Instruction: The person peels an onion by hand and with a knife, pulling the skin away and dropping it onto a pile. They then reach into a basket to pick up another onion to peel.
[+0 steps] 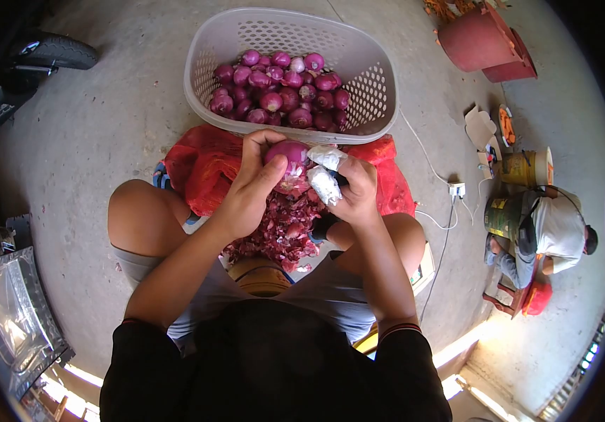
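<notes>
A grey concrete floor [70,148], scuffed and speckled, spreads around the hands on every side. Far off to their left, a dark wheel [63,53] juts into view. To their right, a white cable runs to a plug block [456,189] on the floor; beyond it, another person [556,225] in a pale top sits bent over near the wall.

Just ahead of the hands stands a grey plastic basket [214,49] with perforated walls, its bottom covered by a heap of glossy purple onions [272,102]. Red mesh sacking [204,165] lies on both sides of the hands, and a pile of onion skins [281,228] sits below them, nearer the body. Well to the right are a yellowish bucket [517,169] and, farther ahead, a red tub [475,42] tipped over.

The left hand [253,186] curls round a large red onion [292,152], thumb pressed on its near face. The right hand [357,190], with white wrapping on two digits, is bent close at the onion's right side; whether it pinches anything, I cannot tell.
</notes>
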